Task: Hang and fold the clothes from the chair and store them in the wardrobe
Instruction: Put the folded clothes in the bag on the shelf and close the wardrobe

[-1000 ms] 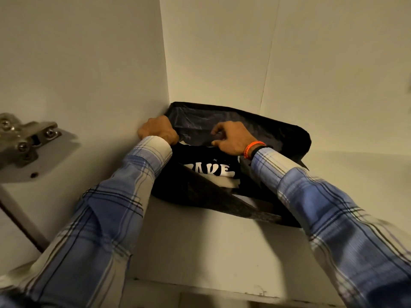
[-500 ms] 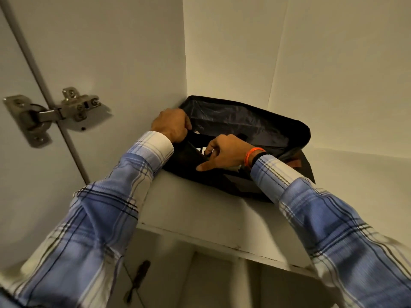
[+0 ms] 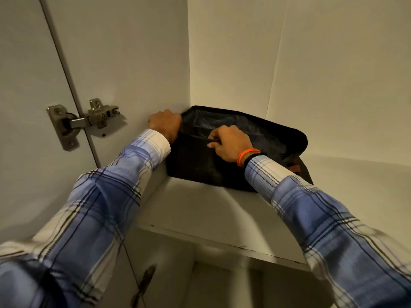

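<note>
Bag point(image 3: 240, 138) contents hidden by its front flap; left hand point(image 3: 165, 124) fingertips hidden behind bag edge. Both sleeves blurred & cut off at btm edge.

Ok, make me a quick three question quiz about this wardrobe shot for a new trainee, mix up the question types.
1. True or false: the black bag sits in the left back corner of the wardrobe shelf.
2. Which hand wears the orange wristband?
A. left hand
B. right hand
C. neither
3. Fill in: the metal part fixed on the wall left of the left hand is a door ____.

Key
1. True.
2. B: the band is on the wrist of the right hand, which pinches the bag's front edge; the left hand grips the bag's left corner.
3. Hinge.
</note>
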Demonstrator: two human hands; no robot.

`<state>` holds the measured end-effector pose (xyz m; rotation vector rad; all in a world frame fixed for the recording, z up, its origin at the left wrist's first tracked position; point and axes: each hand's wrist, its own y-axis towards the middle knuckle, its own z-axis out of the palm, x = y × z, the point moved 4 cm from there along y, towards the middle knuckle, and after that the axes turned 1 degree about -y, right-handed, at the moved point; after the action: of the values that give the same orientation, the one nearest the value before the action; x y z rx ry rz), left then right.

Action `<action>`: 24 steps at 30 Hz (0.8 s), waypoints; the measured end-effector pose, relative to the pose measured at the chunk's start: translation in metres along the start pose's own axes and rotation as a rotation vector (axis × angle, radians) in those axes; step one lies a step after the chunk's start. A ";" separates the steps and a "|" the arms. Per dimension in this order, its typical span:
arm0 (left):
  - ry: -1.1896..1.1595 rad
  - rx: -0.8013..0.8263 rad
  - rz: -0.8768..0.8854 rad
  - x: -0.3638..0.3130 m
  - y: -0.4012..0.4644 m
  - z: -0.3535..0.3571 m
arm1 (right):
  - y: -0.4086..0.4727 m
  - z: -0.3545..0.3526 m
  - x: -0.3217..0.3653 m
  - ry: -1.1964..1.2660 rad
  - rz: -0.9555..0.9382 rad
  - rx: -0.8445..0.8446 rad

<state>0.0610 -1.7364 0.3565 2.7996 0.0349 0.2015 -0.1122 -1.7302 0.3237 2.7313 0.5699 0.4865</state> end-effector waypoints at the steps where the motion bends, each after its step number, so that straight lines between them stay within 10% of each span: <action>1: -0.004 -0.009 -0.019 0.007 0.004 -0.001 | 0.003 -0.002 0.001 -0.026 0.013 -0.022; 8: 0.037 0.008 -0.009 -0.002 0.014 0.004 | 0.008 -0.008 -0.008 -0.085 0.102 -0.117; 15: -0.455 0.160 0.353 -0.061 0.014 0.003 | -0.001 -0.015 -0.020 -0.099 0.065 -0.022; 24: -0.235 0.125 0.277 -0.080 0.010 -0.008 | -0.046 -0.053 -0.091 -0.358 0.142 0.192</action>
<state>-0.0195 -1.7471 0.3565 2.9237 -0.4098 -0.0693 -0.2263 -1.7175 0.3308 2.9551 0.3461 -0.0350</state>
